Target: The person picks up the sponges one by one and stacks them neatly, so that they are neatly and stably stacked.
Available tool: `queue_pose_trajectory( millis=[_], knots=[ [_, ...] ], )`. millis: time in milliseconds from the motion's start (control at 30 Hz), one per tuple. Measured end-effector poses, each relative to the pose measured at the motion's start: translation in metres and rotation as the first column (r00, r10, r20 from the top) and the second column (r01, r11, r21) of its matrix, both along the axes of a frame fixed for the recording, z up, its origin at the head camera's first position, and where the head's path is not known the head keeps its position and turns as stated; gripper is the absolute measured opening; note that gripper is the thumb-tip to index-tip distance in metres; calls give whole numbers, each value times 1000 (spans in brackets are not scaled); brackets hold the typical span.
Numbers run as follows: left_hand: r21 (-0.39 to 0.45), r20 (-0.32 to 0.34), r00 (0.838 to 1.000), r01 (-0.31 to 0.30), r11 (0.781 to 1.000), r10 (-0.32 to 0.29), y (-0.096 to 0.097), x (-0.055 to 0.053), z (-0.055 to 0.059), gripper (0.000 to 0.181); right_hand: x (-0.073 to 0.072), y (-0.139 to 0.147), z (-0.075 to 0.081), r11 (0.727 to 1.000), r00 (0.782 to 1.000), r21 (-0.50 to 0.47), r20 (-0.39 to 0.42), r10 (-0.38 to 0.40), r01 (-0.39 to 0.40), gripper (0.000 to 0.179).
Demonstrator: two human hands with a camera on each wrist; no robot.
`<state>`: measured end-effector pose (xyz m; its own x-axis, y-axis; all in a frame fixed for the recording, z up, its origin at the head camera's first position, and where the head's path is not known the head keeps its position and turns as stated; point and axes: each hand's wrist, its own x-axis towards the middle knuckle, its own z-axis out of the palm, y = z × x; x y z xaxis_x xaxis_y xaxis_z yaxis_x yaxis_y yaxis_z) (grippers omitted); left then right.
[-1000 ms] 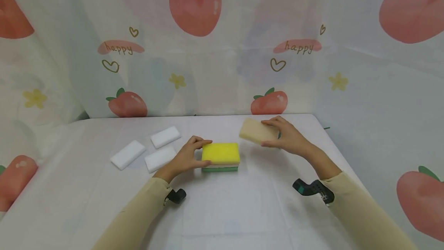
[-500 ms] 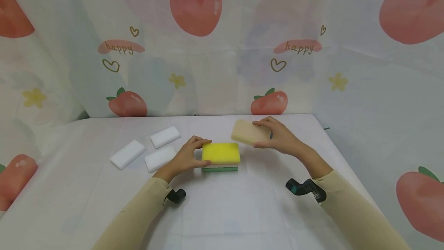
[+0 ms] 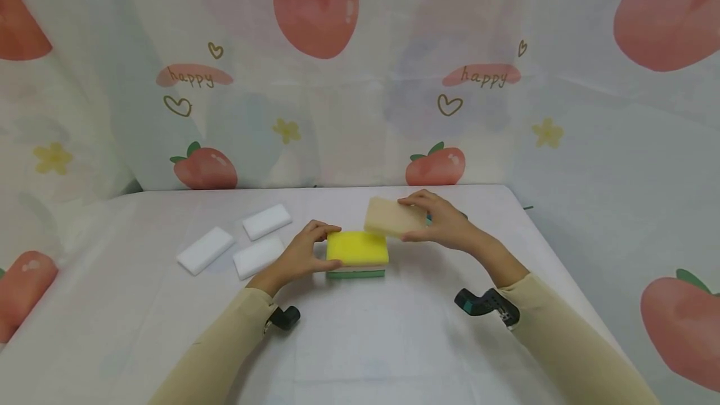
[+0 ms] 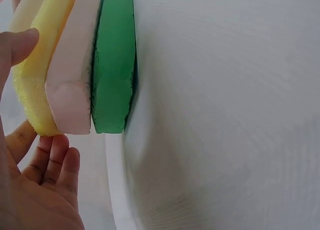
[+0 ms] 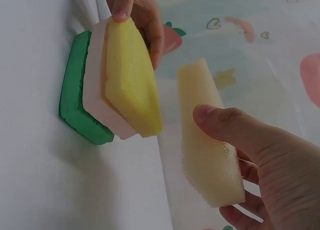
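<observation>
A stack of sponges stands mid-table: a green block (image 3: 357,274) lowest, a pale pink one (image 4: 70,105) above it, and a yellow sponge (image 3: 357,247) on top. My left hand (image 3: 298,255) holds the yellow sponge by its left end, thumb on the near side, fingers on the far side. My right hand (image 3: 450,224) grips a cream sponge (image 3: 390,216) between thumb and fingers, raised just beyond and right of the stack. In the right wrist view a gap separates the cream sponge from the yellow one.
Three white blocks lie at the left: one farther back (image 3: 267,222), one leftmost (image 3: 205,250), one (image 3: 259,257) beside my left hand. A small blue-green thing (image 3: 430,219) shows behind my right hand, mostly hidden. A printed curtain (image 3: 360,111) hangs behind the table.
My right hand has moved left with the cream sponge, bringing it close to the yellow sponge. My left hand has kept its place on the stack.
</observation>
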<state>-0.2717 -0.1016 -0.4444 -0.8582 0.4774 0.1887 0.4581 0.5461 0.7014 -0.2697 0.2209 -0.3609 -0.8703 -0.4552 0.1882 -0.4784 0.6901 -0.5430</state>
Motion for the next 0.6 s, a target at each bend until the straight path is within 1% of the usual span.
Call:
queue_pose_trajectory(
  millis=[333, 600],
  knots=[
    [7, -15, 1000, 5, 1000, -5, 0, 0, -2, 67, 1, -13, -2, 1000, 1000, -6, 6, 28, -28, 69],
    [-4, 18, 1000, -2, 1000, 2, 0, 0, -1, 68, 1, -22, -4, 999, 999, 6, -4, 41, -41, 70]
  ],
)
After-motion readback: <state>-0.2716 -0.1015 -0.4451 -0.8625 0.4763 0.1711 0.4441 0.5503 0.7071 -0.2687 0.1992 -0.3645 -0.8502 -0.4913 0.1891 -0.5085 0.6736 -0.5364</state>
